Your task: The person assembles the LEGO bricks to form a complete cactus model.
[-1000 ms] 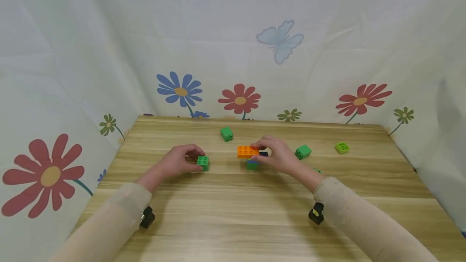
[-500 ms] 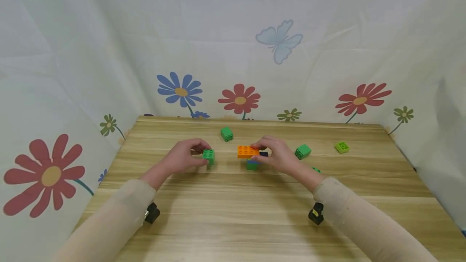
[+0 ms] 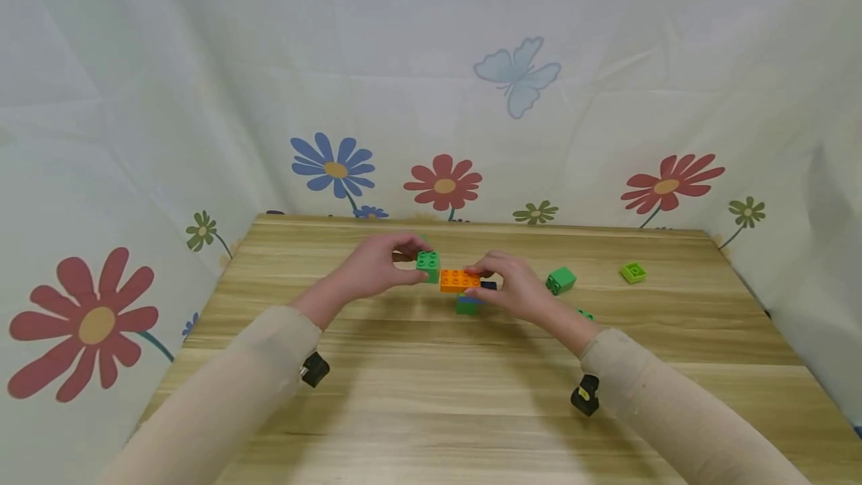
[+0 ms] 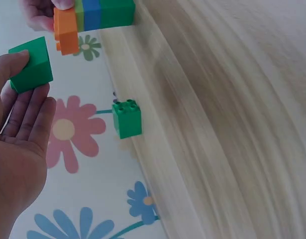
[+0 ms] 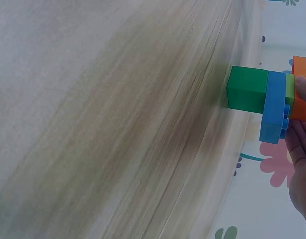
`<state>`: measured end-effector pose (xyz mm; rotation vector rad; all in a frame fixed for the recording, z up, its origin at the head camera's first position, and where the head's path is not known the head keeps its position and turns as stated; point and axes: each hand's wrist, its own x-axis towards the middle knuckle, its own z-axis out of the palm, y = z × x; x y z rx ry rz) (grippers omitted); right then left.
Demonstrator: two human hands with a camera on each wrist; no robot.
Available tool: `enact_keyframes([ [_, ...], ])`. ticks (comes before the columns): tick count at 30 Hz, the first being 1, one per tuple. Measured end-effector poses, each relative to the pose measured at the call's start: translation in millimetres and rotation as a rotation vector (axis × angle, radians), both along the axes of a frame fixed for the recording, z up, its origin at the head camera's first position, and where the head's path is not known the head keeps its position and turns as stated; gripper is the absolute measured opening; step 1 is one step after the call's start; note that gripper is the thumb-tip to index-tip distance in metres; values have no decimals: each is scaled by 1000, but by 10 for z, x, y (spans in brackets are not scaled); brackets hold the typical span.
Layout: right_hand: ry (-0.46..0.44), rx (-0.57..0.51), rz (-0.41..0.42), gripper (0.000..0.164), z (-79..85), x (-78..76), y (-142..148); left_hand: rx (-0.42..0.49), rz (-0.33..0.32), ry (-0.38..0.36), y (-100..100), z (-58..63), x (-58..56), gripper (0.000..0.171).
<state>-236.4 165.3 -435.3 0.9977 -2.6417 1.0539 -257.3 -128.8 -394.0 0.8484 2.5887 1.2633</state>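
I am seeing white, creased sheeting (image 3: 377, 81) hanging behind the desk (image 3: 438, 425) and along its left and right edges. A pale blue butterfly (image 3: 517, 78) is showing in the print, higher than a blue flower (image 3: 334, 169) and a red flower (image 3: 444, 185) rising near the far edge. A larger red flower (image 3: 96, 325) is spreading beyond the left edge. Wood grain (image 3: 404, 380) is running from side to side, and soft light is falling over it.

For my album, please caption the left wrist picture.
Left fingers hold a green block near a stack topped by an orange brick.
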Motion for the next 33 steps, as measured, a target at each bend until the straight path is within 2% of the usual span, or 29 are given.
enact_keyframes([
  [4, -10, -4, 1, 35, -4, -5, -2, -16, -16, 22, 110, 38, -26, 38],
  [13, -1, -11, 6, 34, -38, -17, 2, -13, -47, 44, 234, 6, -63, 34],
  [17, -6, -15, 8, 35, -35, -18, 4, -21, -47, 59, 248, 7, -68, 34],
  [33, 3, -24, 5, 35, -50, -14, 0, -22, -45, 39, 229, -9, -50, 33],
])
